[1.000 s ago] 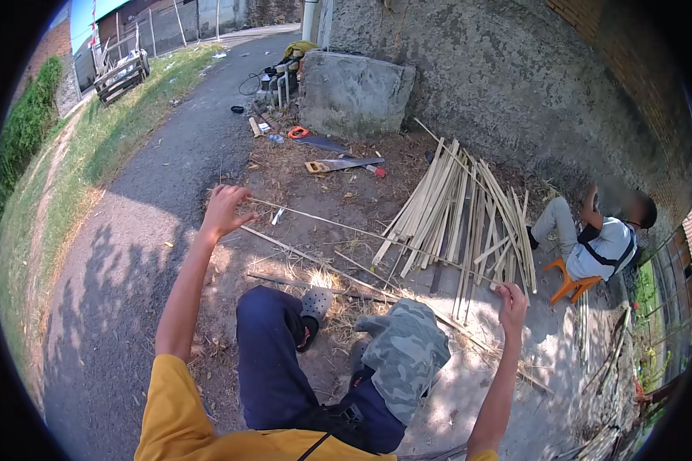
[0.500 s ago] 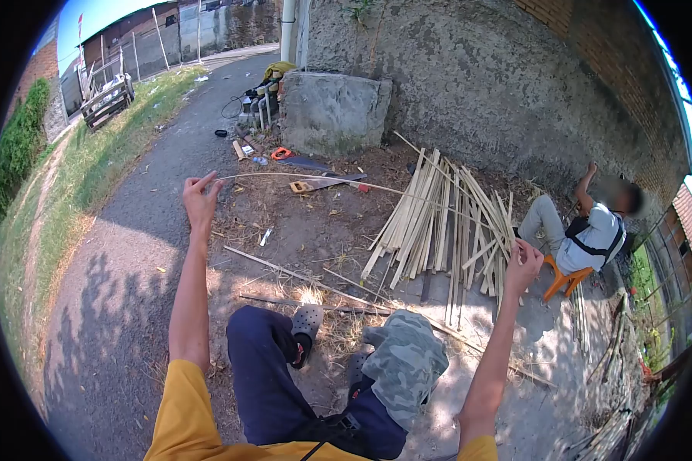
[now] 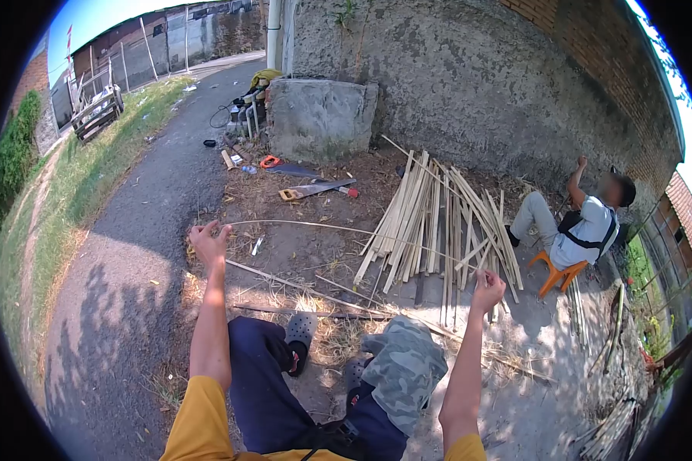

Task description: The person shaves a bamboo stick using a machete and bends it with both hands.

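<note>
A long, thin bamboo strip spans the space in front of me, bowed slightly upward. My left hand pinches its left end between thumb and fingers, over the edge of the paved path. Its right end runs to my right hand, where closed fingertips grip it. Behind the strip, a spread pile of pale split slats lies on the ground towards the wall. A camouflage cloth is draped over my right knee.
A handsaw with a wooden handle and an orange-handled saw lie by a concrete block. Long sticks cross the ground before my feet. At right, a person sits on an orange stool.
Both hands have come lower and nearer to me, my right hand also moving left. The bamboo strip has come down with them. My view has shifted slightly.
</note>
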`<state>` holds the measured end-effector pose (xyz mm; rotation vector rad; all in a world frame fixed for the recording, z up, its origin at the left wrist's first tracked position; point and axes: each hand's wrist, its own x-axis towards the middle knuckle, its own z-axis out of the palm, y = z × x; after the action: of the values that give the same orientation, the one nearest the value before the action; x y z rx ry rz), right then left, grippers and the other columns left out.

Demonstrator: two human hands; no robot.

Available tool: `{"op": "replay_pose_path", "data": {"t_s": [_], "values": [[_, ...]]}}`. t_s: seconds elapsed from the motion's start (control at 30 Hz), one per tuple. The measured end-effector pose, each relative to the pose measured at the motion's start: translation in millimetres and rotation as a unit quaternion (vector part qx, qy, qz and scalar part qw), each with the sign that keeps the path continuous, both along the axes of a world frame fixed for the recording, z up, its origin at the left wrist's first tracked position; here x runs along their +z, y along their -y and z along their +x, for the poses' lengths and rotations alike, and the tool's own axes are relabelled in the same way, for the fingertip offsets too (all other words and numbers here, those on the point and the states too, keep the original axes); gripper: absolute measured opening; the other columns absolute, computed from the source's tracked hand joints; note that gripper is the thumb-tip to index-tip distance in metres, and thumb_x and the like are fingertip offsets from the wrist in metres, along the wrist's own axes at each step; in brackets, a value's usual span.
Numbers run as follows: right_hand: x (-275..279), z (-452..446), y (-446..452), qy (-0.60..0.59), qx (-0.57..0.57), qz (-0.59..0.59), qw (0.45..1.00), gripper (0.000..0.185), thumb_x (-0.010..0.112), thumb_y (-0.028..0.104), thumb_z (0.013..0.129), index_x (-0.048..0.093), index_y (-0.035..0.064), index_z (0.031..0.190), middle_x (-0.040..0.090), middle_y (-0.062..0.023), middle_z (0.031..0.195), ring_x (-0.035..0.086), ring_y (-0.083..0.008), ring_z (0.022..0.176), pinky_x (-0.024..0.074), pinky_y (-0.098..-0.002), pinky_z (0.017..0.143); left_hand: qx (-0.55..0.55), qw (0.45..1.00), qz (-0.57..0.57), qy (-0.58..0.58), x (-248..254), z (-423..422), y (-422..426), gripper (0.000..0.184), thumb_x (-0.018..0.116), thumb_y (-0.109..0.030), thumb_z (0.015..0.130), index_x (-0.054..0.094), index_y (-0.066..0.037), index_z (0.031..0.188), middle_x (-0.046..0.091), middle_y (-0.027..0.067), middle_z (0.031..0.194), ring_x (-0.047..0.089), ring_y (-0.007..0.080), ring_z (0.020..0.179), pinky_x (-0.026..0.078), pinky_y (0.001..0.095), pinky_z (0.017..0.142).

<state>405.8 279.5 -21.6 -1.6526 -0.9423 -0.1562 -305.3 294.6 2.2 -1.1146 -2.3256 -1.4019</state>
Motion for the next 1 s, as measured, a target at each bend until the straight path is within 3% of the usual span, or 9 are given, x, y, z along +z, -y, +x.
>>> {"op": "replay_pose_path", "data": {"t_s": [0.03, 0.17, 0.3, 0.5, 0.57, 0.73, 0.8, 0.9, 1.0], "values": [[3.1, 0.0, -0.8, 0.013, -0.012, -0.042, 0.999, 0.033, 0.088, 0.023, 0.089, 0.077, 0.0069, 0.116, 0.063, -0.0136, 0.112, 0.067, -0.0285, 0.100, 0.0552, -0.0413, 0.091, 0.007, 1.000, -0.016, -0.006, 1.4, 1.7, -2.0, 0.062, 0.097, -0.043, 0.073, 0.079, -0.017, 0.126, 0.060, 0.0083, 0.108, 0.059, 0.0296, 0.109, 0.051, 0.0454, 0.098], [4.6, -8.7, -10.7, -0.002, -0.009, -0.005, 1.000, 0.051, 0.079, 0.024, 0.096, 0.064, 0.0092, 0.142, 0.067, -0.0162, 0.120, 0.072, -0.0312, 0.105, 0.0538, -0.0438, 0.094, 0.023, 1.000, 0.008, 0.006, -5.9, 3.8, -8.9, 0.071, 0.100, -0.038, 0.070, 0.075, -0.019, 0.134, 0.063, 0.0085, 0.107, 0.062, 0.0305, 0.106, 0.052, 0.0457, 0.095], [2.1, -15.4, -19.0, -0.055, 0.013, 0.004, 0.998, 0.041, 0.059, 0.020, 0.104, 0.063, 0.0068, 0.142, 0.074, -0.0176, 0.115, 0.072, -0.0306, 0.103, 0.0550, -0.0427, 0.091, -0.036, 0.998, 0.056, 0.004, -22.4, -2.4, -9.3, 0.072, 0.096, -0.037, 0.078, 0.070, -0.014, 0.140, 0.067, 0.0094, 0.102, 0.064, 0.0273, 0.098, 0.052, 0.0434, 0.093], [7.1, -24.4, -17.2, -0.067, 0.025, 0.003, 0.997, 0.042, 0.052, 0.033, 0.109, 0.062, 0.0104, 0.142, 0.074, -0.0220, 0.115, 0.071, -0.0386, 0.107, 0.0505, -0.0498, 0.095, -0.026, 0.988, 0.104, 0.114, -21.0, -13.8, -15.6, 0.058, 0.082, -0.042, 0.093, 0.070, -0.010, 0.140, 0.071, 0.0078, 0.090, 0.066, 0.0201, 0.081, 0.055, 0.0379, 0.082], [7.0, -23.6, -19.5, -0.071, 0.029, 0.007, 0.997, 0.041, 0.054, 0.033, 0.109, 0.064, 0.0091, 0.141, 0.075, -0.0214, 0.115, 0.071, -0.0373, 0.106, 0.0514, -0.0486, 0.095, -0.022, 0.987, 0.112, 0.114, -22.5, -18.0, -13.6, 0.057, 0.079, -0.044, 0.096, 0.070, -0.009, 0.141, 0.071, 0.0061, 0.085, 0.064, 0.0172, 0.075, 0.055, 0.0354, 0.078], [18.6, -22.7, -18.9, -0.079, 0.052, 0.032, 0.995, 0.038, 0.069, 0.025, 0.104, 0.067, 0.0040, 0.135, 0.075, -0.0181, 0.115, 0.073, -0.0286, 0.102, 0.0584, -0.0418, 0.091, -0.079, 0.983, 0.133, 0.099, -48.1, -36.8, -19.2, 0.049, 0.085, -0.019, 0.090, 0.073, -0.007, 0.135, 0.072, 0.0046, 0.088, 0.065, 0.0137, 0.076, 0.057, 0.0317, 0.078], [27.6, -17.5, -12.3, -0.224, 0.071, 0.043, 0.971, 0.035, 0.076, 0.010, 0.099, 0.069, 0.0012, 0.132, 0.073, -0.0147, 0.117, 0.073, -0.0226, 0.101, 0.0639, -0.0357, 0.087, -0.077, 0.982, 0.124, 0.120, -60.0, -54.9, -21.7, 0.048, 0.086, -0.014, 0.087, 0.074, -0.007, 0.134, 0.074, 0.0062, 0.092, 0.069, 0.0153, 0.080, 0.058, 0.0323, 0.080], [3.9, 27.0, -21.3, -0.284, 0.092, 0.100, 0.949, 0.036, 0.074, 0.000, 0.099, 0.068, 0.0004, 0.134, 0.069, -0.0127, 0.117, 0.072, -0.0220, 0.104, 0.0667, -0.0352, 0.087, -0.082, 0.982, 0.077, 0.151, -62.0, -82.2, -16.2, 0.049, 0.086, -0.009, 0.085, 0.074, -0.006, 0.133, 0.077, 0.0071, 0.100, 0.073, 0.0157, 0.087, 0.060, 0.0314, 0.083], [7.3, 50.8, -13.1, -0.349, 0.166, 0.145, 0.911, 0.035, 0.071, -0.001, 0.101, 0.067, -0.0033, 0.136, 0.067, -0.0117, 0.117, 0.072, -0.0226, 0.105, 0.0663, -0.0357, 0.091, -0.224, 0.931, 0.099, 0.272, -69.4, -112.5, -17.3, 0.046, 0.084, -0.008, 0.091, 0.072, 0.001, 0.134, 0.075, 0.0047, 0.105, 0.071, 0.0130, 0.088, 0.057, 0.0269, 0.079]]}}
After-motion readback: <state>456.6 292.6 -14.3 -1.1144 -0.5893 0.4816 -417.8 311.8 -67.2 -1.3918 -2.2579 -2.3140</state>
